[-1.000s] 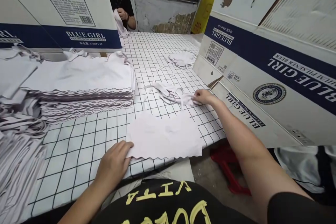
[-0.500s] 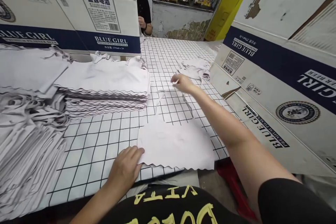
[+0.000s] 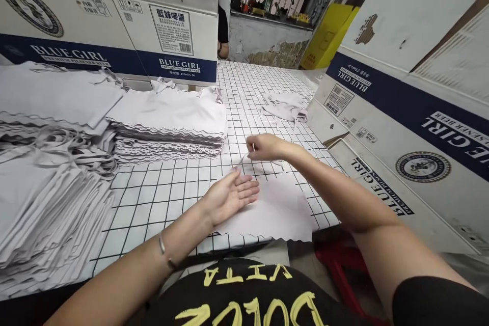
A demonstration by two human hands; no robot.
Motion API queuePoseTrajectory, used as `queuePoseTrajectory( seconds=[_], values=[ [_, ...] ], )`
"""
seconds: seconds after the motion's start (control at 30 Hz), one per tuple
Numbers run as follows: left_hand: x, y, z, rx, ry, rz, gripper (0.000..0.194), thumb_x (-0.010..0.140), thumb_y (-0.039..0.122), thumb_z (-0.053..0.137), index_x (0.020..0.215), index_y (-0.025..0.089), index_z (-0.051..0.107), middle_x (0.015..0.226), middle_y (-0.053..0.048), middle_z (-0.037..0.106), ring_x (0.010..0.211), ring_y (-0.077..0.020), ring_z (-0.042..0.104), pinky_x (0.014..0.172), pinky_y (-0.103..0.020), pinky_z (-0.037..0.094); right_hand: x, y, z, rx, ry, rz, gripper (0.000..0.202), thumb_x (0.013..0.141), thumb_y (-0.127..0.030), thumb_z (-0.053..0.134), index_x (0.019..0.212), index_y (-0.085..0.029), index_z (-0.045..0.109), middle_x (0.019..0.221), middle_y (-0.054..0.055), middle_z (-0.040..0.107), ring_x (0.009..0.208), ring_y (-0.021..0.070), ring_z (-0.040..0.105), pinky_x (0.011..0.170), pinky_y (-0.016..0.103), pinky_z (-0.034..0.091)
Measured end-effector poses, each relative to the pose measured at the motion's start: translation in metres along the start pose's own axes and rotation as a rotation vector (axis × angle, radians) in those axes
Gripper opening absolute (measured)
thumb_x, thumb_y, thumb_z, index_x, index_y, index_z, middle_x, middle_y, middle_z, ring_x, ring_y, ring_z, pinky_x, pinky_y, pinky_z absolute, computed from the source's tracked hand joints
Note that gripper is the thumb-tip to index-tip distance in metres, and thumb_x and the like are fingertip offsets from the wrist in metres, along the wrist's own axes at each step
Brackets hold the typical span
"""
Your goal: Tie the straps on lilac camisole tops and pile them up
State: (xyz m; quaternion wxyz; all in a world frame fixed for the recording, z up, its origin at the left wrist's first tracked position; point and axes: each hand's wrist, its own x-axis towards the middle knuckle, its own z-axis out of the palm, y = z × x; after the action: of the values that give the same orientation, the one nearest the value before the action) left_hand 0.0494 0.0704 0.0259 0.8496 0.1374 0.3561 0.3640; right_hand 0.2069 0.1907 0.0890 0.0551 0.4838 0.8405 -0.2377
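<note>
A white camisole (image 3: 282,209) with thin straps and a wavy hem lies flat near the table's front edge, hem toward me. My left hand (image 3: 231,196) is open over its left side, palm turned up and fingers stretched to the right. Just above the garment's top, my right hand (image 3: 263,146) is closed with curled fingers. A thin strap (image 3: 246,158) loops right below those fingers; whether they grip it is hidden.
Stacked white camisoles (image 3: 168,117) stand at the left, with more piled (image 3: 53,214) nearer me. A loose heap of white garments (image 3: 284,106) lies farther back. Large beer cartons (image 3: 153,35) flank the checked table (image 3: 153,193). Another person's arm (image 3: 223,35) shows behind the left carton.
My left hand has left the garment's lower left corner, moved up and right, and turned palm up. My right hand has drawn back toward me. The view has shifted slightly left.
</note>
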Motion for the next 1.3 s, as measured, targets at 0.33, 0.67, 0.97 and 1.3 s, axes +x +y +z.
queuePoseTrajectory(
  seconds=[0.33, 0.67, 0.97, 1.3],
  values=[
    [0.022, -0.013, -0.012, -0.238, -0.081, 0.046, 0.014, 0.093, 0.012, 0.047, 0.098, 0.009, 0.059, 0.095, -0.013, 0.07, 0.093, -0.0198, 0.069, 0.091, -0.039, 0.054, -0.103, -0.007, 0.097, 0.947, 0.322, 0.038, 0.027, 0.084, -0.047, 0.061, 0.091, -0.022, 0.055, 0.09, 0.004, 0.063, 0.082, 0.0172, 0.06, 0.075, 0.033, 0.046],
    [0.02, 0.019, -0.011, -0.051, -0.142, 0.031, 0.016, 0.087, 0.008, 0.049, 0.088, 0.003, 0.065, 0.098, -0.018, 0.068, 0.097, -0.0233, 0.067, 0.087, -0.036, 0.057, -0.074, -0.019, 0.144, 1.612, 0.025, -0.02, 0.031, 0.075, -0.043, 0.073, 0.09, -0.018, 0.064, 0.07, 0.0, 0.06, 0.063, 0.0118, 0.057, 0.068, 0.029, 0.049],
    [0.045, 0.038, -0.027, -0.063, -0.074, 0.102, 0.01, 0.081, 0.003, 0.056, 0.083, 0.005, 0.065, 0.091, -0.014, 0.067, 0.09, -0.0195, 0.067, 0.087, -0.032, 0.056, -0.113, -0.015, 0.123, 1.052, -0.224, -0.129, 0.023, 0.077, -0.039, 0.071, 0.079, -0.016, 0.069, 0.087, 0.002, 0.062, 0.081, 0.0138, 0.058, 0.081, 0.028, 0.045],
    [0.05, 0.034, -0.019, -0.141, -0.098, 0.076, 0.014, 0.088, 0.005, 0.048, 0.087, 0.006, 0.061, 0.092, -0.016, 0.066, 0.091, -0.0209, 0.066, 0.086, -0.036, 0.056, -0.053, -0.024, 0.137, 1.399, 0.294, 0.137, 0.049, 0.067, -0.035, 0.078, 0.105, -0.022, 0.049, 0.095, 0.003, 0.064, 0.078, 0.014, 0.061, 0.063, 0.027, 0.047]
  ],
)
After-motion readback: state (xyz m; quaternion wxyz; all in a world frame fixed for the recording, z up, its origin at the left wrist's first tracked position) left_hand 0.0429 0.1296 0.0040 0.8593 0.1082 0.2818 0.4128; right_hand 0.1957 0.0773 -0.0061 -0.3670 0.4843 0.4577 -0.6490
